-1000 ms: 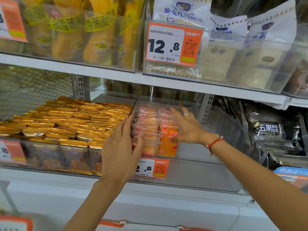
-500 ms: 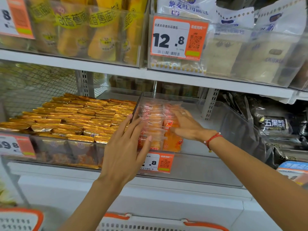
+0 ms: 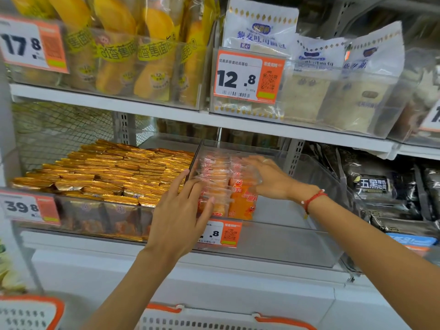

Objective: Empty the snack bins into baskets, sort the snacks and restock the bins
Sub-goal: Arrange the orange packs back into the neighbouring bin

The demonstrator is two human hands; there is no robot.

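Observation:
A stack of clear and orange snack packets [image 3: 222,184] stands in the left part of a clear plastic bin [image 3: 285,244] on the middle shelf. My left hand [image 3: 181,210] rests against the stack's left and front side, fingers straight and thumb on the front packet. My right hand [image 3: 269,179] lies over the stack's right side with fingers spread on the packets. The stack sits between the two hands. The right part of the bin holds no packets.
A bin of gold-wrapped snacks [image 3: 107,170] adjoins on the left. Dark bread bags [image 3: 373,186] fill the right. The upper shelf [image 3: 166,108] holds yellow and white bread bags. Two white baskets with orange rims [image 3: 31,313] [image 3: 214,317] sit below.
My right hand has come down from above onto the packets' right side. My left hand stays against the stack. The view has tipped down, so the baskets show.

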